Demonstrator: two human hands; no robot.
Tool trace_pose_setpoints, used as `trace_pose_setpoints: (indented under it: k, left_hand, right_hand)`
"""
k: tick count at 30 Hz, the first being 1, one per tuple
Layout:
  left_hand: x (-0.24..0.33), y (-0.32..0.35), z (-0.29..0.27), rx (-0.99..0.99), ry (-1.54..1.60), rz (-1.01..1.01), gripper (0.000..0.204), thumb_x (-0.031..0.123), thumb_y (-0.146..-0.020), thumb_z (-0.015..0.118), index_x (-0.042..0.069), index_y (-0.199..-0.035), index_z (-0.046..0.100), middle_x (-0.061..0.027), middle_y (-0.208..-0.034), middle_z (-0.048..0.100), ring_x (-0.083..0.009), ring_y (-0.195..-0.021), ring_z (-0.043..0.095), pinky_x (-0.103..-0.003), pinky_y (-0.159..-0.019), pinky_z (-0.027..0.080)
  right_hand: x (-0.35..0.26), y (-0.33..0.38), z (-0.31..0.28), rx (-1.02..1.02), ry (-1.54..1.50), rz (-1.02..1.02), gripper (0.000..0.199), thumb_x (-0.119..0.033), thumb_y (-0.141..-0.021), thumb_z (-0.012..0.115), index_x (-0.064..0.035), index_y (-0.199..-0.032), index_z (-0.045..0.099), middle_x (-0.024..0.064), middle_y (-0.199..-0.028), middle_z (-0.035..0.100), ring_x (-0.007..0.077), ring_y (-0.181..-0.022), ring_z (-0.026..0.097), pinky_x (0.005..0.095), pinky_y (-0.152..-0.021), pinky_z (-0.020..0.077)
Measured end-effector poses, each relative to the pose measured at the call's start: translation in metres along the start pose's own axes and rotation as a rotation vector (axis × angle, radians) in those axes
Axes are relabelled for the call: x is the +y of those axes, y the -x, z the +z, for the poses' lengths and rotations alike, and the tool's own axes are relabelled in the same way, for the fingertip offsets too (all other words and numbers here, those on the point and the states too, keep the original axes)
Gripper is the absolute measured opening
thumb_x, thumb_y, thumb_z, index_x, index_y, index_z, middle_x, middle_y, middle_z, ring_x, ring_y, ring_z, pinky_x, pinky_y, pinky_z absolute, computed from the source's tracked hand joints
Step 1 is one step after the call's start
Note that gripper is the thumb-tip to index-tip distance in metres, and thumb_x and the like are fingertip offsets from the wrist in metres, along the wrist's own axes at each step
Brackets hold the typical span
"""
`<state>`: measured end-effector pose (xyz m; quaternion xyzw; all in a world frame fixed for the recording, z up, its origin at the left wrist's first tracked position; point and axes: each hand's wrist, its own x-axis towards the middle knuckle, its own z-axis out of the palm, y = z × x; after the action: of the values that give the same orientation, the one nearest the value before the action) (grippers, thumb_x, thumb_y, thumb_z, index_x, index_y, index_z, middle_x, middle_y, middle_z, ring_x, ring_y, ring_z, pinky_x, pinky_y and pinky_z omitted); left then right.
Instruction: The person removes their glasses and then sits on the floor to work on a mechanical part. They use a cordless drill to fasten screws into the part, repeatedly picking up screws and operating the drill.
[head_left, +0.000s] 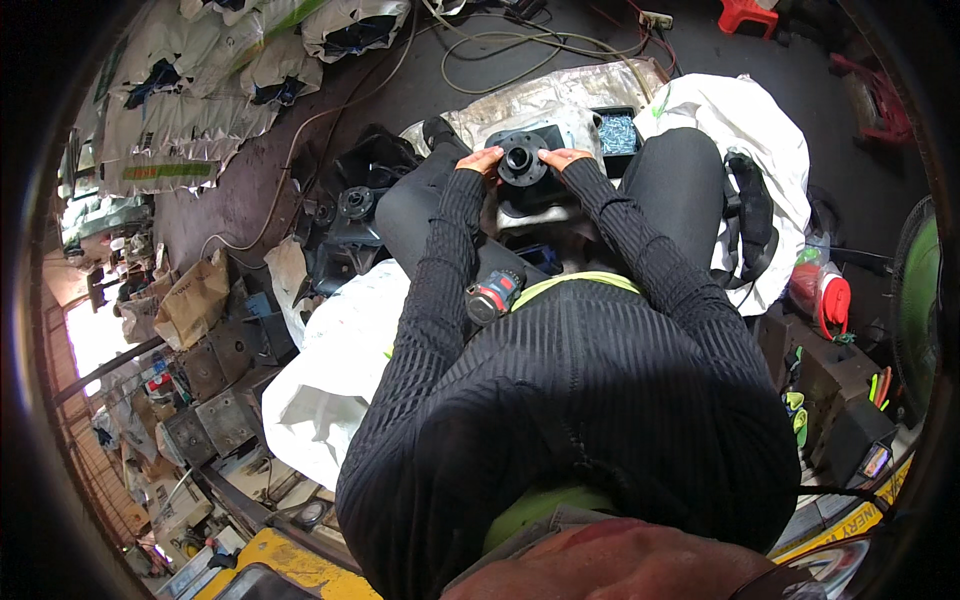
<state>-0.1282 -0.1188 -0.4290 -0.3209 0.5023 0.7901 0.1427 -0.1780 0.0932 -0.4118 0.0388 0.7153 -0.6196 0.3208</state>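
Observation:
Between my knees, a black round flanged part [519,158] with a raised hollow hub and small holes around its rim sits against a dark squarish piece. My left hand [481,160] grips its left edge, fingertips on the rim. At the opposite edge my right hand [565,158] closes on the same part; some fingers of both hands are hidden. Just right of it, silvery screws [618,133] fill a black tray. A red-and-black power driver [494,296] lies by my lap. To the left are similar black flanged parts [357,203].
White sacks [335,375] lie beside my left thigh, and another white sack [783,125] is by my right knee. Stuffed white bags [185,120] are piled far left. A cable [460,70] loops across the floor. A green-bladed fan [920,300] stands at the right.

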Motion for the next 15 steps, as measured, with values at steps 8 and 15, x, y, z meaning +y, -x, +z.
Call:
trace_pose_setpoints:
  k: [8, 15]
  left_hand:
    - [0.008, 0.01, 0.026, 0.129, -0.066, 0.034, 0.03, 0.021, -0.077, 0.065, 0.004, -0.099, 0.057, -0.0056, -0.087, 0.062, -0.0169, -0.069, 0.058, -0.031, -0.057, 0.044]
    - [-0.004, -0.005, 0.016, 0.074, 0.015, 0.153, 0.03, 0.014, -0.076, 0.065, -0.002, -0.1, 0.055, -0.0105, -0.092, 0.062, -0.0217, -0.078, 0.061, -0.035, -0.065, 0.049]
  right_hand:
    - [0.009, -0.009, -0.004, 0.03, 0.002, -0.016, 0.046, -0.043, -0.069, 0.067, -0.0004, -0.087, 0.064, 0.0032, -0.067, 0.056, 0.0106, -0.06, 0.05, 0.0231, -0.054, 0.0379]
    - [0.015, -0.014, -0.006, 0.008, 0.033, 0.078, 0.057, -0.043, -0.067, 0.068, 0.0057, -0.094, 0.061, 0.0126, -0.086, 0.063, 0.0173, -0.078, 0.059, 0.0253, -0.071, 0.0449]
